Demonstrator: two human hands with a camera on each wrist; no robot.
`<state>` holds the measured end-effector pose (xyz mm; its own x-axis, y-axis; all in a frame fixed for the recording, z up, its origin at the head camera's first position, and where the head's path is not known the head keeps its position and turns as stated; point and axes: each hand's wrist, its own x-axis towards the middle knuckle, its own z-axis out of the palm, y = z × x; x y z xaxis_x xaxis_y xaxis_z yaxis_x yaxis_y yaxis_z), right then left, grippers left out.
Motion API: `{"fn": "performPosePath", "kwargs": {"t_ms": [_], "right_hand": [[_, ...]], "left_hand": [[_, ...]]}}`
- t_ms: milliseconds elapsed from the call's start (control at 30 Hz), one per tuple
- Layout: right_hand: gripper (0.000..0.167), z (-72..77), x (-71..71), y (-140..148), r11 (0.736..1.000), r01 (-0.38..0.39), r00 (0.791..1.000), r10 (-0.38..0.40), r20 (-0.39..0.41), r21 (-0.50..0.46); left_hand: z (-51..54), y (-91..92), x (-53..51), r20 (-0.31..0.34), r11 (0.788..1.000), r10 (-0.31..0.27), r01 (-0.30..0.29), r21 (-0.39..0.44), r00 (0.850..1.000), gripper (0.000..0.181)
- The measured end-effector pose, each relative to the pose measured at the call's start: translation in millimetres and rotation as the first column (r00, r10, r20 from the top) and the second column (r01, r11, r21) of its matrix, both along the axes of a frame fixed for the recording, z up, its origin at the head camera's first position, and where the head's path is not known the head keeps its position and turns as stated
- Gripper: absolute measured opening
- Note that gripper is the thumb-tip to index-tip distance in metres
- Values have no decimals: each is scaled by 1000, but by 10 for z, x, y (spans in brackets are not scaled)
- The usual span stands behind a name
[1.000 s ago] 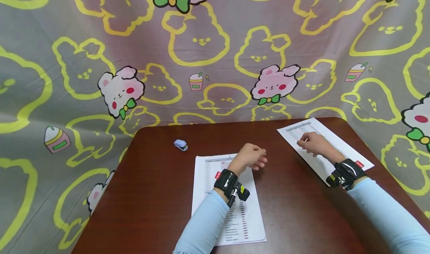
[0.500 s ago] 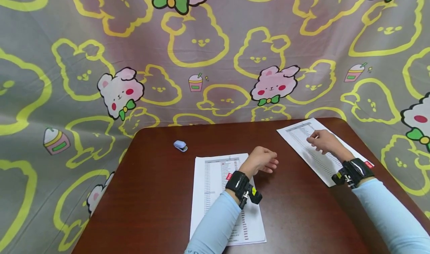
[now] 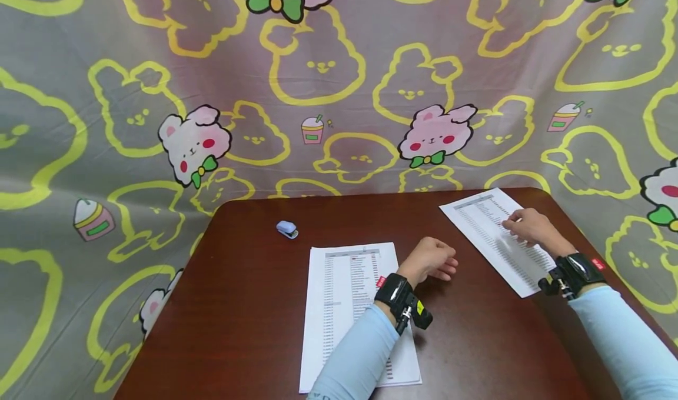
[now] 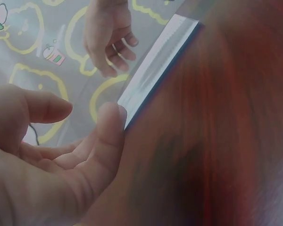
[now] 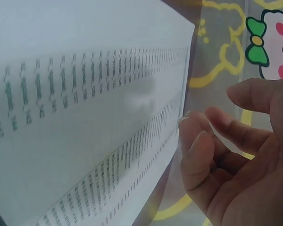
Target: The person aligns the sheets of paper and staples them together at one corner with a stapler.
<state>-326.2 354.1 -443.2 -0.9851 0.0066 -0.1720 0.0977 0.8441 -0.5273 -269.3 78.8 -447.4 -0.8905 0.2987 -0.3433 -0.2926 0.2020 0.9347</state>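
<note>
My left hand (image 3: 430,260) hovers over the table just right of the large paper stack (image 3: 339,294), its fingers loosely bent and holding nothing. The left wrist view shows this hand (image 4: 61,155) with thumb and fingertips apart. Above the printed sheets (image 3: 484,229) at the right is my right hand (image 3: 535,228), empty, fingers loosely curled. In the right wrist view a gap shows between the thumb and fingers of that hand (image 5: 240,155), beside the printed page (image 5: 94,122).
A small light-purple stapler (image 3: 287,229) lies near the back left of the brown table (image 3: 238,306). A patterned curtain (image 3: 318,170) hangs behind the table and along its sides.
Both hands have moved to the right, the left one away from above the paper stack. The papers and stapler have stayed in place on the table.
</note>
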Motion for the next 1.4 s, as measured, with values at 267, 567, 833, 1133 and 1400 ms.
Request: {"fn": "performPosePath", "kwargs": {"t_ms": [267,567,833,1133,1400], "right_hand": [[39,-81,25,156,998,44,999,-45,14,48],[42,-176,110,337,982,125,992,-124,-14,139],[37,-275,103,543,964,180,983,-180,-15,194],[33,-305,75,552,944,235,971,-215,-107,230],[37,-353,42,550,937,279,960,-265,-93,211]], "left_hand": [[-92,170,55,30,1000,8,-8,-6,1000,19],[-148,277,75,23,998,-27,28,-56,999,21],[-100,443,119,-22,986,-61,57,-159,998,18],[-73,535,32,18,976,-65,67,-209,998,17],[-59,663,25,60,985,-68,77,-156,996,21]]}}
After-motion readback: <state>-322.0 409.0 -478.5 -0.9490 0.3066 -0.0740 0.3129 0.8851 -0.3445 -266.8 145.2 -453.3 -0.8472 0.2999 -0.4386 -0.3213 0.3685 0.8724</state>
